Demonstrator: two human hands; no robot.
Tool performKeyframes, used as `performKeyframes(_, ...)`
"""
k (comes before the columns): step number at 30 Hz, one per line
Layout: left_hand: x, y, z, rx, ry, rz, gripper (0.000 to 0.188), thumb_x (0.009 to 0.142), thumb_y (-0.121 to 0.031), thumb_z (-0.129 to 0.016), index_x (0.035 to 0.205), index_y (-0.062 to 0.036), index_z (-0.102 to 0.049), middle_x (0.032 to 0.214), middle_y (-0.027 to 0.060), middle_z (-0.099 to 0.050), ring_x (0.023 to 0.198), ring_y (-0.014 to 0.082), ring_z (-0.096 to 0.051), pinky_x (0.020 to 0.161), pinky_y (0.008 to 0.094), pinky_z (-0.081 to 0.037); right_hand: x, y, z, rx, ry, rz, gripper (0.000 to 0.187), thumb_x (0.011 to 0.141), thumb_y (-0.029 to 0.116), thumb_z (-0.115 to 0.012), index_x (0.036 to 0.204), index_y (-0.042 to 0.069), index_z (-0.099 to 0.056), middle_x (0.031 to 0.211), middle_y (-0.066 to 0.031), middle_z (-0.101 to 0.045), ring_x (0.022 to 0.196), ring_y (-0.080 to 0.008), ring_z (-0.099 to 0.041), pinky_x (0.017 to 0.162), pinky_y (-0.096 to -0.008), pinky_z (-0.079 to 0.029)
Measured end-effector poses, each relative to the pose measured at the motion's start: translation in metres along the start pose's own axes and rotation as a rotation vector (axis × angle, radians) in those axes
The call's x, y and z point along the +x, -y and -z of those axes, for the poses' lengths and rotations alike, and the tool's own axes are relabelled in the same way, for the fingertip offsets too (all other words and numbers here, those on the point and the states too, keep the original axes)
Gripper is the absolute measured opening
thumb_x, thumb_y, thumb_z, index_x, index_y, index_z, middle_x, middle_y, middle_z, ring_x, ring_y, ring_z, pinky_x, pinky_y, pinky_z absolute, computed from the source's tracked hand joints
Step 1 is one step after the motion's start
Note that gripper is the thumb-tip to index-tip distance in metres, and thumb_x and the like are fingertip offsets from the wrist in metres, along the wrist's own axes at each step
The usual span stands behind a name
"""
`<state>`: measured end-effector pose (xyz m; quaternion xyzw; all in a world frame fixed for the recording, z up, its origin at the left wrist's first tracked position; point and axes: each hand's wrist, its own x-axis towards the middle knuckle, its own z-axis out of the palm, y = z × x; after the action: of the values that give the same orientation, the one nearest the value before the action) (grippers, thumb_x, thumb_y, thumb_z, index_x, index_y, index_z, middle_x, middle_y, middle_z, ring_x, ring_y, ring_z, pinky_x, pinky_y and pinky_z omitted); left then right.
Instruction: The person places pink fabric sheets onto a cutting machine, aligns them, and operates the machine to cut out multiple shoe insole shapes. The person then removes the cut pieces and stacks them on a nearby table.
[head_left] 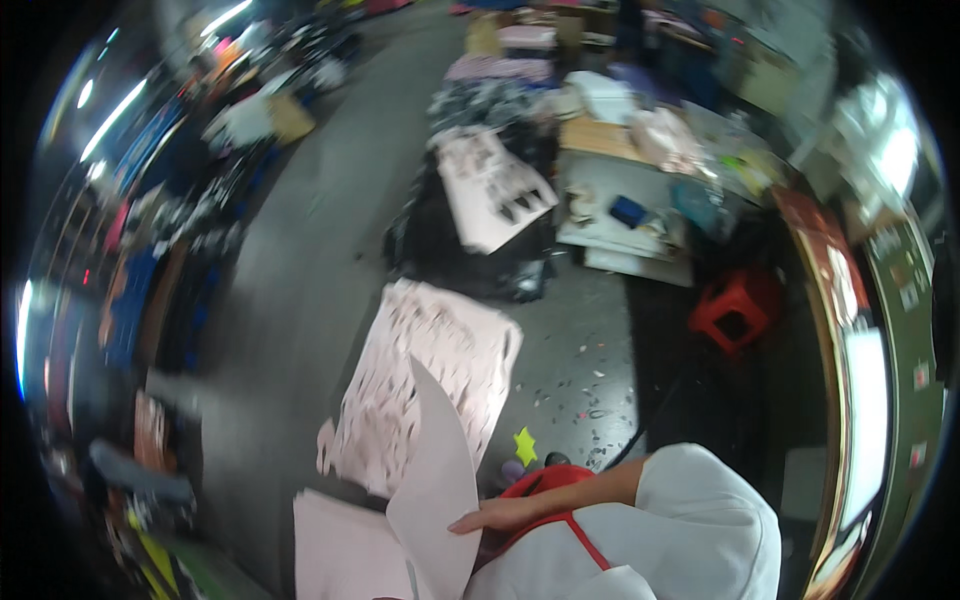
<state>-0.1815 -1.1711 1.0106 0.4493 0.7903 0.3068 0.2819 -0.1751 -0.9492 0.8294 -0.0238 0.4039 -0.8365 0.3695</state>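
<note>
My right hand (pixel 497 516) reaches in from the lower right, its fingers closed on the edge of a plain pale pink sheet (pixel 437 490). The sheet curls upward and narrows to a bent point at its top. Just behind it, a pale pink sheet with many cut-out holes (pixel 420 345) lies on the floor. Plain pale pink sheets (pixel 340 550) lie at the lower left of the held sheet and are partly covered by it. My left hand does not show.
Farther ahead, another cut-out pink sheet (pixel 478 195) rests on black plastic bags (pixel 440 240). A red stool (pixel 737 308) and a cluttered table (pixel 600 190) stand to the right. Small scraps and a yellow star shape (pixel 525 446) lie on the grey floor (pixel 300 270).
</note>
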Motion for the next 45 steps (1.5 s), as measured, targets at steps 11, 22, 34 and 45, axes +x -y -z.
performKeyframes(11,0.214,-0.089,-0.005,0.248,0.248,-0.703,0.011,0.066,-0.019,-0.072,0.074,-0.0134,-0.07,0.066,0.0036,-0.063,0.059,0.0228,-0.063,0.052,0.0344,-0.048,-0.229,0.049,0.051,-0.214,-0.481,0.703,0.044,0.099,0.031,-0.046,0.125,-0.004,-0.049,0.118,-0.0115,-0.057,0.109,-0.0204,-0.053,0.091,-0.0329,-0.045)
performKeyframes(22,0.432,-0.138,-0.024,-0.353,0.496,-1.334,0.034,0.077,-0.037,-0.075,0.079,-0.0029,-0.069,0.07,0.0077,-0.068,0.052,0.0176,-0.063,0.044,0.0255,-0.047,-0.343,0.082,0.031,-0.504,-1.07,1.056,0.04,0.098,0.029,-0.045,0.115,-0.005,-0.056,0.105,-0.0157,-0.062,0.098,-0.0247,-0.06,0.084,-0.0337,-0.048)
performKeyframes(34,0.603,-0.225,-0.23,0.036,0.597,-1.564,0.034,0.085,-0.008,-0.061,0.116,0.0041,-0.055,0.115,0.0211,-0.059,0.107,0.0312,-0.057,0.093,0.0398,-0.044,-0.451,0.103,-0.063,-1.208,-2.08,1.075,0.04,0.094,0.03,-0.052,0.11,-0.005,-0.059,0.103,-0.0172,-0.064,0.091,-0.03,-0.062,0.082,-0.0362,-0.05)
performKeyframes(45,0.616,-0.315,-0.48,-0.177,1.118,-0.96,0.033,0.084,-0.007,-0.063,0.114,0.0026,-0.054,0.11,0.0172,-0.06,0.098,0.0243,-0.059,0.084,0.0364,-0.048,-0.65,0.025,-0.105,-0.839,-2.261,1.25,0.04,0.092,0.034,-0.056,0.105,-0.003,-0.061,0.097,-0.0143,-0.065,0.086,-0.0263,-0.063,0.079,-0.0358,-0.051)
